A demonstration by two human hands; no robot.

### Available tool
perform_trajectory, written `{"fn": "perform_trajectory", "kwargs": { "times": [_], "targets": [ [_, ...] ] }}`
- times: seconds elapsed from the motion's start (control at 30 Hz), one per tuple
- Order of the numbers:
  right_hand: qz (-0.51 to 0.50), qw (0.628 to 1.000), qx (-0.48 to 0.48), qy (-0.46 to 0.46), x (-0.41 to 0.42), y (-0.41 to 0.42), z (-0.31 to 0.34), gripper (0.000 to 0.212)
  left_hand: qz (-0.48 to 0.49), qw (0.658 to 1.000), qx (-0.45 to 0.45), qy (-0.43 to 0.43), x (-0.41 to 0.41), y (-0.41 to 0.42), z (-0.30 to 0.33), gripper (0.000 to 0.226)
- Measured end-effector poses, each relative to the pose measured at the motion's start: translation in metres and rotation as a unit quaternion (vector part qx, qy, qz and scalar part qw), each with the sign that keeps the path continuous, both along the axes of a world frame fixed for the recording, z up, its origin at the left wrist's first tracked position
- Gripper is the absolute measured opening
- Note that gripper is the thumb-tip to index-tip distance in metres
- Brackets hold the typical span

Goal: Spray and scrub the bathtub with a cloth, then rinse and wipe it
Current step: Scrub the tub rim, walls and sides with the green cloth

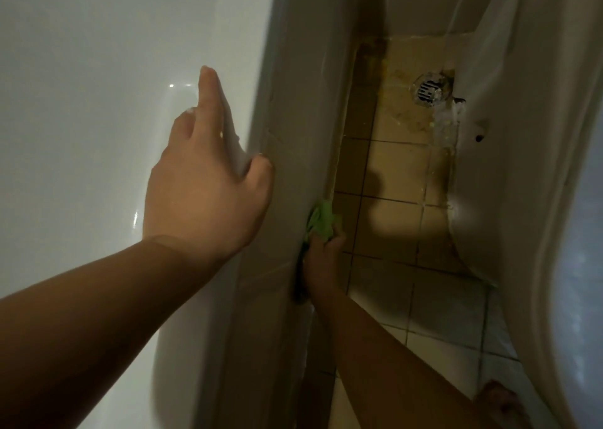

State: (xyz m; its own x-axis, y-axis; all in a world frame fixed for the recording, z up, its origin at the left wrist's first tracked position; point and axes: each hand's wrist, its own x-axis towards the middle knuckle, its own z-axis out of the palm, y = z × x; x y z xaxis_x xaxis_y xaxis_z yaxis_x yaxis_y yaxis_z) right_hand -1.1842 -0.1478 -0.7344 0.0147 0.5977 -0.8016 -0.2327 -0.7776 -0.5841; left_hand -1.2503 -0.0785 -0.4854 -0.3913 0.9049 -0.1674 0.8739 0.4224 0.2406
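White bathtub [81,69] rim under open left hand [208,193]; right hand [321,259] grips green cloth [321,219] above tiled floor [401,167].

The bathtub [98,69] is smooth, glossy white, catching small highlights. The green cloth [321,221] looks soft and crumpled. Floor tiles [398,164] are matt beige with stained grout; the floor drain [428,92] is shiny metal.

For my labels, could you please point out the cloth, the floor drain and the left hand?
cloth [321,218]: head view, bunched green middle.
floor drain [429,91]: head view, metal grate.
left hand [208,187]: head view, back of hand.
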Motion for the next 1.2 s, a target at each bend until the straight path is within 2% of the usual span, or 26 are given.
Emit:
{"fn": "perform_trajectory", "kwargs": {
  "times": [0.13, 0.23, 0.33, 0.43, 0.5, 0.57, 0.63, 0.73, 0.87, 0.93, 1.07, 1.2],
  "targets": [
    [0.068, 0.995, -0.071, -0.024, -0.007, 0.045, -0.055, 0.051, 0.0, 1.0, 0.005, -0.008, 0.0, 0.001, 0.0, 0.088],
    [-0.003, 1.0, -0.017, -0.015, -0.012, 0.079, -0.065, 0.055, -0.004, 1.0, 0.014, -0.014, -0.001, 0.002, -0.002, 0.087],
    [-0.002, 0.997, 0.079, -0.005, -0.009, 0.059, -0.058, 0.063, -0.003, 1.0, 0.015, -0.017, -0.001, 0.004, -0.001, 0.087],
    [0.021, 0.997, 0.059, -0.036, -0.011, 0.029, -0.081, 0.059, -0.006, 1.0, 0.014, -0.022, -0.002, 0.006, -0.001, 0.089],
    [0.017, 0.999, 0.011, -0.035, -0.014, 0.041, -0.095, 0.059, -0.007, 0.999, 0.016, -0.027, -0.002, 0.008, -0.001, 0.09],
    [0.005, 1.0, 0.015, -0.001, -0.015, 0.072, -0.105, 0.053, -0.007, 0.999, 0.022, -0.029, -0.002, 0.012, -0.001, 0.09],
    [-0.019, 0.999, 0.035, 0.028, -0.014, 0.113, -0.097, 0.05, -0.009, 0.999, 0.023, -0.031, -0.003, 0.016, -0.002, 0.09],
    [-0.06, 0.995, 0.065, 0.049, -0.013, 0.161, -0.078, 0.058, -0.013, 0.999, 0.023, -0.027, -0.004, 0.023, -0.005, 0.09],
    [-0.045, 0.995, 0.088, 0.026, -0.012, 0.142, -0.081, 0.06, -0.016, 0.999, 0.023, -0.027, -0.006, 0.031, -0.007, 0.091],
    [-0.052, 0.995, 0.084, 0.018, -0.017, 0.131, -0.095, 0.059, -0.017, 0.999, 0.022, -0.028, -0.006, 0.034, -0.006, 0.092],
    [-0.061, 0.997, -0.003, 0.04, -0.027, 0.187, -0.117, 0.048, -0.026, 0.999, 0.027, -0.03, -0.009, 0.039, -0.008, 0.088],
    [-0.11, 0.989, 0.095, 0.042, -0.018, 0.218, -0.046, 0.046, -0.023, 0.999, 0.017, -0.03, -0.006, 0.043, -0.004, 0.091]
  ]
}}
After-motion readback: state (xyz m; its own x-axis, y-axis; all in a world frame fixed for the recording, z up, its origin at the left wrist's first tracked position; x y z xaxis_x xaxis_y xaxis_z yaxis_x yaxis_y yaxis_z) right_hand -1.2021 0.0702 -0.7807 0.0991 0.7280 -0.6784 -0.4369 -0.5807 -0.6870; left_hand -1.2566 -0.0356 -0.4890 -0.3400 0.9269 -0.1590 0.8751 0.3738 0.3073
